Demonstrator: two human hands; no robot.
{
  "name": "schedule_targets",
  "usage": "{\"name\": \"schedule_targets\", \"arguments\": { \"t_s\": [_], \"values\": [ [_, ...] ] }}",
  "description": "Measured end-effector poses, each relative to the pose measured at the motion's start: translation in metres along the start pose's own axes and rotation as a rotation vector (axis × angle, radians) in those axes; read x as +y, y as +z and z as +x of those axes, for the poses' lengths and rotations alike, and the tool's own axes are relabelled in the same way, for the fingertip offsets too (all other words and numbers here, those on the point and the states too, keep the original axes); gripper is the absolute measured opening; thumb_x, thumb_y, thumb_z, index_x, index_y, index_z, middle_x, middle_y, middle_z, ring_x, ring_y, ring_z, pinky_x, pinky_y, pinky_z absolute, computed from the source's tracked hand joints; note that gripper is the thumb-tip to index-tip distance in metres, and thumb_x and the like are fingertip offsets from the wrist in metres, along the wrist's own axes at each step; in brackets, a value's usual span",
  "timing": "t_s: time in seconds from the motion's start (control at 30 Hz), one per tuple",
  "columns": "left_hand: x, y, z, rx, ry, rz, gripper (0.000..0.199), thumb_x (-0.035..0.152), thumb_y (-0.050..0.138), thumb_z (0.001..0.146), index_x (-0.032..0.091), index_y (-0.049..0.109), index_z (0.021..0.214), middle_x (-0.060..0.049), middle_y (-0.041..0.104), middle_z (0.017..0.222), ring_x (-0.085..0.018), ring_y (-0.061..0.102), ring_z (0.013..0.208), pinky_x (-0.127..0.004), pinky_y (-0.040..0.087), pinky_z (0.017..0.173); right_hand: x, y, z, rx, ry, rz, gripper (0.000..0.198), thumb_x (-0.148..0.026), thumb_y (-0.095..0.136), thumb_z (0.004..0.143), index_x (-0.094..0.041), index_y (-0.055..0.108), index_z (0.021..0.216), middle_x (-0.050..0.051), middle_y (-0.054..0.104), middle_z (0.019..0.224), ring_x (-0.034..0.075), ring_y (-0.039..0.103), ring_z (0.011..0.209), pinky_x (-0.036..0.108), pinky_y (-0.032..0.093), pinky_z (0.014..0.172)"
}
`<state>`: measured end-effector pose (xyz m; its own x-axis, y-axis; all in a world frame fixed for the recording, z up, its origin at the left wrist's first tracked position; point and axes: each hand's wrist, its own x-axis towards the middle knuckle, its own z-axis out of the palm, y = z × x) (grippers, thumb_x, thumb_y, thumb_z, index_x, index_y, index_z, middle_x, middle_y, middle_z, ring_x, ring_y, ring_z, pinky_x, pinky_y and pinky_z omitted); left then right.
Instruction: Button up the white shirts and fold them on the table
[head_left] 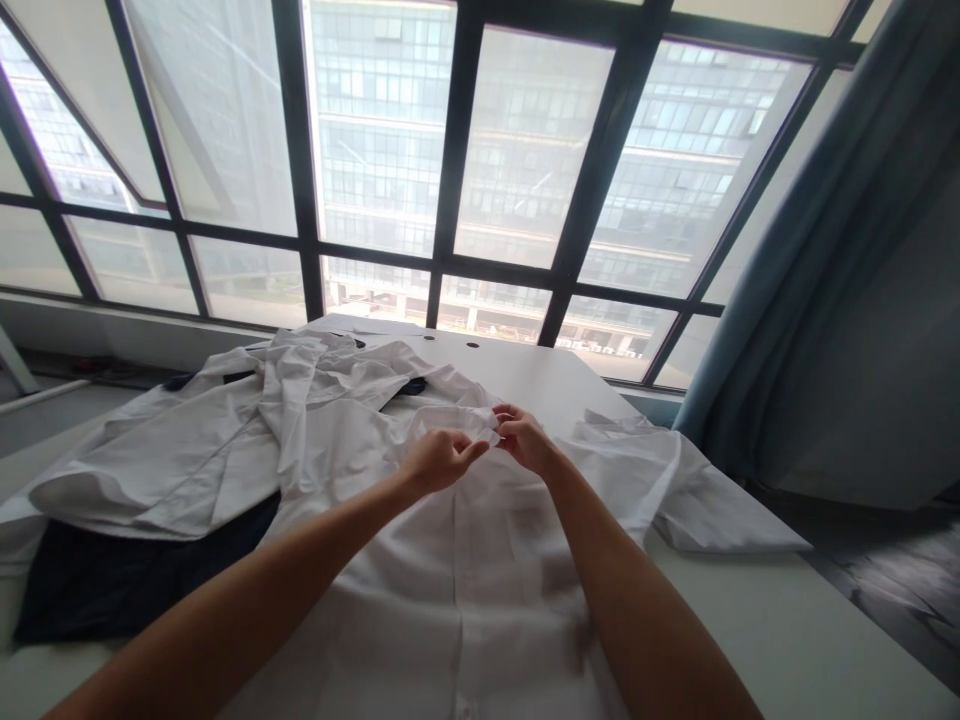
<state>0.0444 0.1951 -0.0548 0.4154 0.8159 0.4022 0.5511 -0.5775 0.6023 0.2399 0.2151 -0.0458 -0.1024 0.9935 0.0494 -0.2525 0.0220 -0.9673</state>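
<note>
A white button-up shirt (420, 620) lies spread out in front of me, its front placket running down the middle toward me. At its collar, my left hand (442, 458) pinches the fabric between thumb and fingers. Close beside it, my right hand (523, 440) grips the collar's other side, fingertips nearly meeting those of my left hand. The small details between the fingertips, such as a button, are too small to make out. One sleeve of the shirt stretches off to the right.
A heap of white shirts (217, 440) lies on the left, with dark navy cloth (142, 570) under it. A folded white garment (720, 500) rests at the right on the white table (757, 610). Behind stand framed windows (382, 130) and a blue-grey curtain (810, 250).
</note>
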Motion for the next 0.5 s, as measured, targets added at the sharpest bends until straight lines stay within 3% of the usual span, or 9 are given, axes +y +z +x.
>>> {"name": "schedule_targets", "arguments": {
  "t_s": [0.1, 0.23, 0.33, 0.4, 0.5],
  "values": [
    [0.005, 0.009, -0.004, -0.031, -0.072, -0.009, 0.032, 0.039, 0.062, 0.085, 0.013, 0.071, 0.068, -0.001, 0.064, 0.060, -0.013, 0.053, 0.056, -0.024, 0.031, 0.054, 0.002, 0.005, 0.000, 0.051, 0.018, -0.072, 0.036, -0.013, 0.058, 0.046, -0.019, 0.057, 0.082, -0.007, 0.054, 0.059, 0.010, 0.050, 0.054, 0.021, 0.042, 0.051],
    [0.005, 0.010, -0.010, -0.049, -0.046, 0.023, 0.014, 0.023, 0.065, 0.079, 0.013, 0.070, 0.071, -0.001, 0.065, 0.065, -0.013, 0.054, 0.060, -0.023, 0.033, 0.058, 0.000, 0.003, -0.001, 0.216, 0.064, -0.327, 0.031, -0.020, 0.057, 0.057, -0.019, 0.057, 0.088, -0.004, 0.054, 0.062, 0.013, 0.054, 0.056, 0.026, 0.047, 0.051],
    [0.009, 0.011, -0.014, -0.081, -0.012, 0.074, 0.007, 0.020, 0.069, 0.076, 0.014, 0.069, 0.072, -0.002, 0.065, 0.068, -0.015, 0.055, 0.064, -0.024, 0.032, 0.059, -0.004, 0.004, -0.003, 0.190, 0.088, -0.473, 0.027, -0.032, 0.062, 0.070, -0.018, 0.060, 0.093, -0.001, 0.057, 0.069, 0.013, 0.055, 0.056, 0.025, 0.047, 0.048],
    [0.011, 0.013, -0.016, -0.105, -0.003, 0.081, 0.012, 0.026, 0.073, 0.075, 0.014, 0.068, 0.072, -0.001, 0.064, 0.067, -0.014, 0.052, 0.062, -0.024, 0.030, 0.058, -0.007, 0.006, -0.004, 0.182, 0.071, -0.585, 0.031, -0.037, 0.069, 0.071, -0.017, 0.061, 0.094, 0.001, 0.059, 0.070, 0.013, 0.055, 0.056, 0.024, 0.044, 0.045],
    [0.013, 0.016, -0.017, -0.115, -0.015, 0.055, 0.031, 0.039, 0.064, 0.087, 0.015, 0.066, 0.067, 0.000, 0.059, 0.060, -0.012, 0.046, 0.055, -0.026, 0.027, 0.055, -0.007, 0.007, -0.002, 0.205, 0.025, -0.667, 0.031, -0.027, 0.073, 0.068, -0.015, 0.063, 0.095, -0.001, 0.059, 0.064, 0.011, 0.051, 0.052, 0.021, 0.038, 0.043]
  ]
}}
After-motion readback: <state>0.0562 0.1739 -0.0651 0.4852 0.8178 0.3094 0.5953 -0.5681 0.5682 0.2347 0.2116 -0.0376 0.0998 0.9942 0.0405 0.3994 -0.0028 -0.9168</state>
